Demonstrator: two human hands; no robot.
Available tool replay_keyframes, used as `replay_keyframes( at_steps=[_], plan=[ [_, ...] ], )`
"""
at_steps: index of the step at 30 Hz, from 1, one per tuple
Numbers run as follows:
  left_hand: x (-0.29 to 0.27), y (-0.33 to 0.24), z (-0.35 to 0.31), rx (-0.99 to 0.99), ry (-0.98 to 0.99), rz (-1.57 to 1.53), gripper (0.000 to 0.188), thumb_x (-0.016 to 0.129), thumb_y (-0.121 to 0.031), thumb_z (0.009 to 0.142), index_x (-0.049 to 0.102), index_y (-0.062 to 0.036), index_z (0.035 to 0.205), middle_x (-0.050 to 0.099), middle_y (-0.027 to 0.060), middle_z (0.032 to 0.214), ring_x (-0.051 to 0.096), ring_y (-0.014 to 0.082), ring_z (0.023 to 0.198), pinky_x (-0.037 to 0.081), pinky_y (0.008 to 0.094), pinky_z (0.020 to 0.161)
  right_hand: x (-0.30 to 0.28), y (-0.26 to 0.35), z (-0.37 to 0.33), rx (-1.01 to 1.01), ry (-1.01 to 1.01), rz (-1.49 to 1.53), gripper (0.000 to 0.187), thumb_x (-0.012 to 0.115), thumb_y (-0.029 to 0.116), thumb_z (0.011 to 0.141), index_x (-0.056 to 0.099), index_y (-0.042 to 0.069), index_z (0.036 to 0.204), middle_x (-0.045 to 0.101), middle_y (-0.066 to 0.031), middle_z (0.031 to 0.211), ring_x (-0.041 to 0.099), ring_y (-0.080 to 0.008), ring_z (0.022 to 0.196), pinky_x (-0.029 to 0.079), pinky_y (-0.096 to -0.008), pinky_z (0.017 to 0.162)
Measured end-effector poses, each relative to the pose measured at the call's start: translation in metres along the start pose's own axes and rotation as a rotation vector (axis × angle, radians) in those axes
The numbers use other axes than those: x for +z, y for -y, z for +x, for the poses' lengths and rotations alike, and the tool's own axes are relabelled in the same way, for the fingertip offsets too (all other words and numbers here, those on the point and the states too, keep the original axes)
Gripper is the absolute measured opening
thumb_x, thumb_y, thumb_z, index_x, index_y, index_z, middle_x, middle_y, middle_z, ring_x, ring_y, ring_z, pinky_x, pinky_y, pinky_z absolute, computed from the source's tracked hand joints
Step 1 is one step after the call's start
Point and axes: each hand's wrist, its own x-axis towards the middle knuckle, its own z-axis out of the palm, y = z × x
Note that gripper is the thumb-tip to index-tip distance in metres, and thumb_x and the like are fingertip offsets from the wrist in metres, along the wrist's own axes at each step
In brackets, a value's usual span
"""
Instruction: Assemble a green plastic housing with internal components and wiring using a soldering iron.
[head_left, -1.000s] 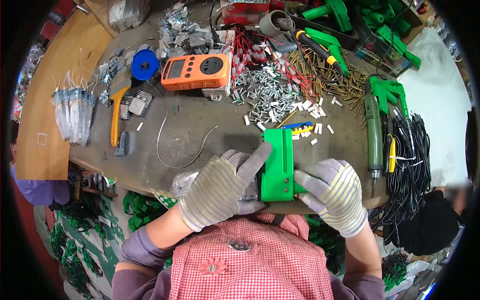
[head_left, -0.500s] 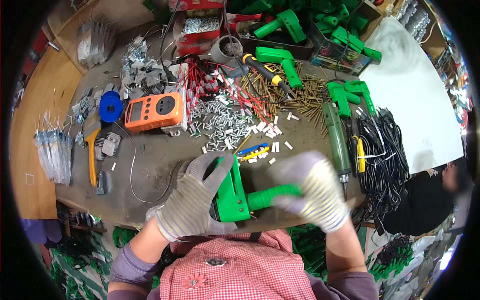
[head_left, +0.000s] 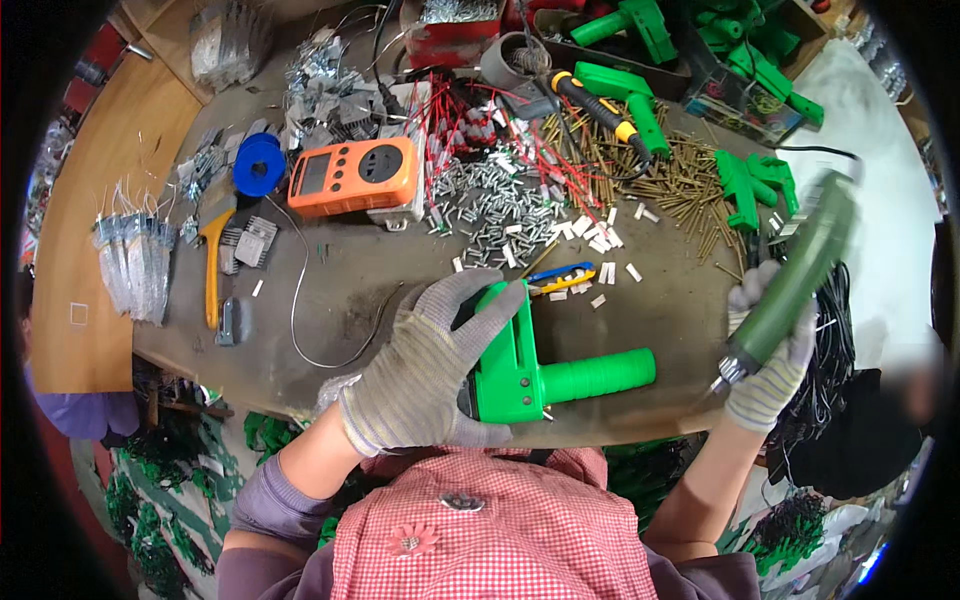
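Worktop (head_left: 340, 268): dark grey, strewn with silvery screws (head_left: 490, 210) at its far middle and brass-coloured screws (head_left: 690, 205) farther right.
Orange meter (head_left: 345, 180): left of the silvery screws, near a blue spool (head_left: 259, 165).
Green housing (head_left: 505, 368): by the worktop's near edge, its ribbed handle (head_left: 600, 375) pointing right.
Left hand (head_left: 410, 375): gloved, thumb and fingers spread apart, clasping the housing from the left.
Right hand (head_left: 768, 385): gloved, fingers curled round a green power screwdriver (head_left: 790, 285), whose bit (head_left: 718, 386) slants near and left, apart from the handle.

Green screwdriver (head_left: 797, 270) — upper end blurry
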Motion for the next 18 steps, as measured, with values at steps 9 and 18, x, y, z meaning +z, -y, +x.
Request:
replay_keyframes(
  at_steps=[9, 18],
  plan=[
    [0.001, 0.002, -0.001, -0.016, 0.024, -0.007, 0.119, 0.09, -0.045, 0.054, 0.034, -0.0095, 0.153, 0.04, 0.0254, 0.144, 0.043, 0.0449, 0.129, 0.038, 0.0527, 0.108, 0.051, -0.049, 0.006, 0.048, -0.253, 0.546, 0.049, 0.058, 0.05, 0.097, 0.059, 0.004, 0.113, 0.031, 0.0051, 0.065, 0.033, -0.0114, 0.058, 0.042, -0.0381, 0.091],
    [0.002, 0.003, 0.001, -0.022, 0.027, -0.008, 0.116, 0.09, -0.044, 0.055, 0.036, -0.0105, 0.153, 0.039, 0.0249, 0.145, 0.043, 0.0446, 0.129, 0.038, 0.0532, 0.108, 0.057, -0.064, -0.001, 0.03, -0.196, 0.535, 0.055, 0.054, 0.058, 0.096, 0.057, 0.005, 0.11, 0.033, 0.0041, 0.063, 0.033, -0.0118, 0.054, 0.041, -0.038, 0.092]
  ],
)
